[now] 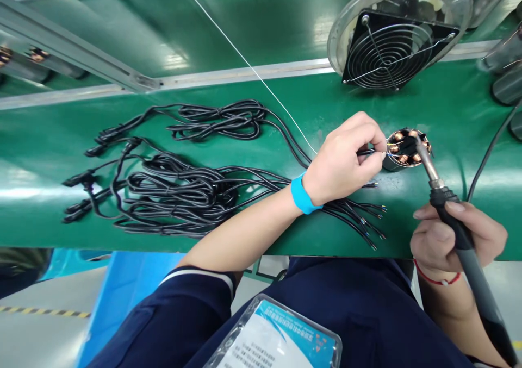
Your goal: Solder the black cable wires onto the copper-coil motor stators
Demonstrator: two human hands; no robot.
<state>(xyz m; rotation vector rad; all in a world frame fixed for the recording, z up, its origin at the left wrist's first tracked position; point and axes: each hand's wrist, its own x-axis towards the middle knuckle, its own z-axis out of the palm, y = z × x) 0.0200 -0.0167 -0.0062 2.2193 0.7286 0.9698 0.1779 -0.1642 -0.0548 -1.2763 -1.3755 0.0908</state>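
Observation:
Between the thumb and fingers of my left hand is the end of a black cable, its thin coloured wires reaching the rim of a motor stator. Copper windings ring the top of that stator, which stands upright on the green bench. My right hand is wrapped around the dark handle of a soldering iron. The iron's tip points down over the stator's windings; whether it touches them I cannot tell. Below my left wrist lie several stripped cable ends.
Bundled black cables with connectors cover the bench's left part. A fan with a wire guard stands behind the stator. A thin white strand slants down towards my left hand. More metal cylinders stand at right. A blue bin is below.

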